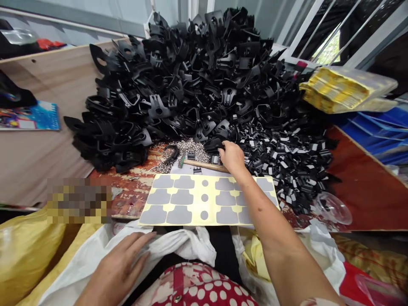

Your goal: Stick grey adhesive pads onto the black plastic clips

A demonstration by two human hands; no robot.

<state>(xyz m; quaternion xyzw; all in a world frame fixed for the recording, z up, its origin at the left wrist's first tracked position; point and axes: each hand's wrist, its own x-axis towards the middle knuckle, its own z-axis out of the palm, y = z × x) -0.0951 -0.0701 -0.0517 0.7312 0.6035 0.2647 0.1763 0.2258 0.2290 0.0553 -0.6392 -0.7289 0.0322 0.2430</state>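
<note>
My right hand (232, 157) reaches forward over the table, its fingers closed at the edge of a black plastic part (213, 145) in front of the big pile. Just below that hand lies a hammer (204, 164) with a wooden handle. A yellow sheet of grey stickers (204, 207) lies flat under my right forearm, at the near table edge. My left hand (124, 259) rests with fingers stretched out on a white sack (95, 255) and holds nothing. Small metal pieces (194, 148) are heaped behind the hammer.
A tall pile of black plastic parts (178, 85) covers the back of the table. Small black buckles (287, 161) are heaped on the right, near a clear plastic bowl (334, 208). A stack of yellow-edged sheets (338, 89) stands far right. A wooden board (63, 85) borders the left.
</note>
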